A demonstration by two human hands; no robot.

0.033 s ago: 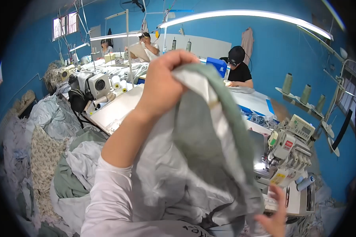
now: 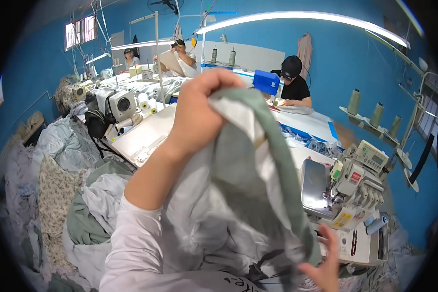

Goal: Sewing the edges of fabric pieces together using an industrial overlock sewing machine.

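Raised in front of me, my left hand [image 2: 197, 114] grips the top edge of a sage-green and white fabric piece [image 2: 238, 160]. Its fingertips are hidden behind the cloth. The fabric hangs down in folds toward my lap, with a green border running along its right side. Low at the right, my right hand [image 2: 326, 263] has thumb and fingers apart at that border's lower end. Whether the thumb touches the cloth I cannot tell. Just beyond the right hand stands an overlock sewing machine [image 2: 357, 187] with a lit needle area.
Small scissors [image 2: 354, 242] lie beside the machine, near a blue thread spool [image 2: 377, 225]. Heaped fabric [image 2: 95, 214] fills the left side. Thread cones [image 2: 376, 116] stand on a rack at right. A person in a black cap [image 2: 292, 73] sits across at a blue-topped sewing machine [image 2: 266, 82].
My left hand has lowered slightly with the fabric. My right hand has shifted left toward the green border, which has swung left and uncovered more of the overlock machine's metal plate.
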